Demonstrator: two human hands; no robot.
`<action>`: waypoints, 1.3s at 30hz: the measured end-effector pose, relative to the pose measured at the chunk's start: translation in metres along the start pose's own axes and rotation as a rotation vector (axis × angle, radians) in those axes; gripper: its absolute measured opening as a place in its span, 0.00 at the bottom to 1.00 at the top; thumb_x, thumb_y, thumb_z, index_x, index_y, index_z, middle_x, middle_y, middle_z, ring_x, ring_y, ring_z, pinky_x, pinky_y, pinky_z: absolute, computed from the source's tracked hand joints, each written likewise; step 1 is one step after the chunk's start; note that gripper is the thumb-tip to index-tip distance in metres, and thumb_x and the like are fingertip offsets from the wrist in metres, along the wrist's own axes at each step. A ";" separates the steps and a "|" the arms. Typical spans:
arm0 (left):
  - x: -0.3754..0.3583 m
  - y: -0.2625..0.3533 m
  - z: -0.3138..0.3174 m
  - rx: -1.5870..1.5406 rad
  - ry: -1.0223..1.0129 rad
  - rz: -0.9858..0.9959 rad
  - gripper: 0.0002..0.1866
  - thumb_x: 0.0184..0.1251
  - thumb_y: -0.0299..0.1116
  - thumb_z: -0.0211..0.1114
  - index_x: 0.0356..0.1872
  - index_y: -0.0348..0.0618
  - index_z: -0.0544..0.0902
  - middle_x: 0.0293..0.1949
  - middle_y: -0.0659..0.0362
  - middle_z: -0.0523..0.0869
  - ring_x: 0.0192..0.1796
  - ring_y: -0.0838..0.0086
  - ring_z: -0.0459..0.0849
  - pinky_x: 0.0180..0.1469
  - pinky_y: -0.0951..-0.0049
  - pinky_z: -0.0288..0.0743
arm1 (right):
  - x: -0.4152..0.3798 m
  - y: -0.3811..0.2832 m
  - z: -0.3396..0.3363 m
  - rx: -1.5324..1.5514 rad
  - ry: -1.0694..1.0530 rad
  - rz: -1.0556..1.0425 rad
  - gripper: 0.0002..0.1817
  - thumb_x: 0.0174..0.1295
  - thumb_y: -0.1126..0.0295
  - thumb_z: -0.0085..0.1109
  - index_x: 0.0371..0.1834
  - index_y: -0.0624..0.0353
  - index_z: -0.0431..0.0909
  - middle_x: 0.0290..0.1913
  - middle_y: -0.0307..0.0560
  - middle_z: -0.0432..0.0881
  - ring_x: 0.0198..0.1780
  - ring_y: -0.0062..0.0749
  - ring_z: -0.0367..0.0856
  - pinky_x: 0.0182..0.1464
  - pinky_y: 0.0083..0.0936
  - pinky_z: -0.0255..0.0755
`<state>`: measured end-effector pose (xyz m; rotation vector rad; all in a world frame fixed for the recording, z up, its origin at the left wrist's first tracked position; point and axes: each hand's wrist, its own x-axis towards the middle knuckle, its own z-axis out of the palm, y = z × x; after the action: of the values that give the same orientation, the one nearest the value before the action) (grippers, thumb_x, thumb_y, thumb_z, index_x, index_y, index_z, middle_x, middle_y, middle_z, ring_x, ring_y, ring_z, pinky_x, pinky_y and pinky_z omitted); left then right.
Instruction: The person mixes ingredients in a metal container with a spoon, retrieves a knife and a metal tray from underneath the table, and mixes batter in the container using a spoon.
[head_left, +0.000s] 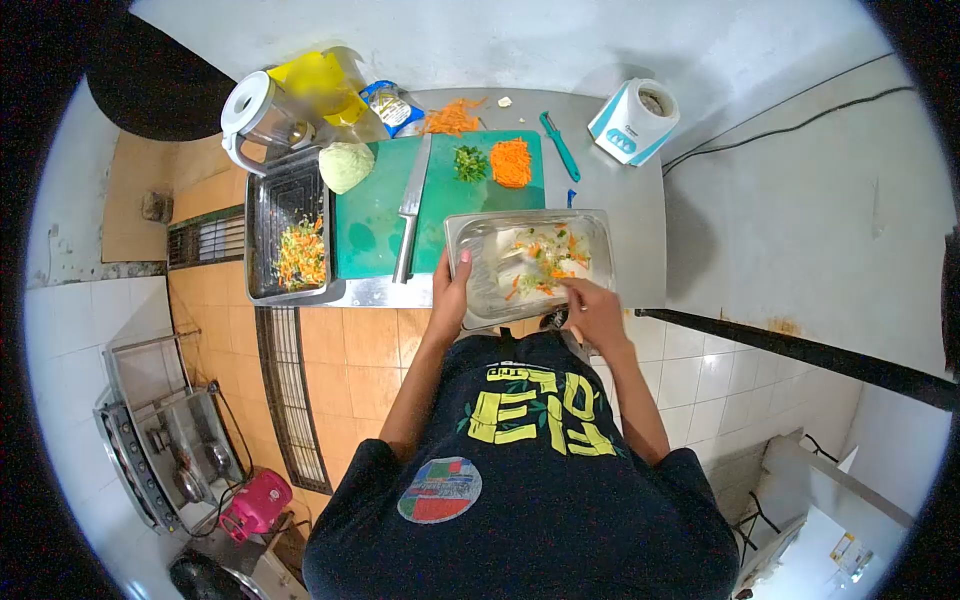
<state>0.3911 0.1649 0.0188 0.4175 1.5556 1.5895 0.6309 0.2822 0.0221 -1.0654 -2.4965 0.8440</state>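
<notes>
My left hand (452, 290) grips the left rim of a metal tray (485, 285), its thumb over the edge. The tray holds a white mixture (545, 255) with bits of orange and green. At the tray's lower right my right hand (592, 312) reaches over the rim, its fingers closed near the mixture; what they hold, if anything, is hidden. Behind the tray lies a green cutting board (370, 215) with a knife (412, 205), chopped greens (470, 163) and grated carrot (511, 162) on it.
A dark tray (285, 190) of chopped vegetables lies left of the board, near half a cabbage (346, 167) and a blender jug (255, 115). Behind are carrot peelings (454, 117) and a blue packet (391, 108). A peeler (560, 147) and blender base (635, 122) are at right.
</notes>
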 end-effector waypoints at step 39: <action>0.004 -0.010 0.018 0.043 0.061 -0.005 0.27 0.80 0.44 0.58 0.69 0.34 0.72 0.60 0.50 0.82 0.61 0.68 0.78 0.66 0.69 0.67 | 0.039 -0.021 -0.006 0.106 0.014 -0.099 0.13 0.63 0.65 0.62 0.49 0.44 0.89 0.37 0.45 0.90 0.35 0.40 0.88 0.39 0.36 0.80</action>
<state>0.4055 0.1786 0.0115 0.3913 1.6386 1.5798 0.5953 0.3009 0.0414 -0.9027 -2.4407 0.9255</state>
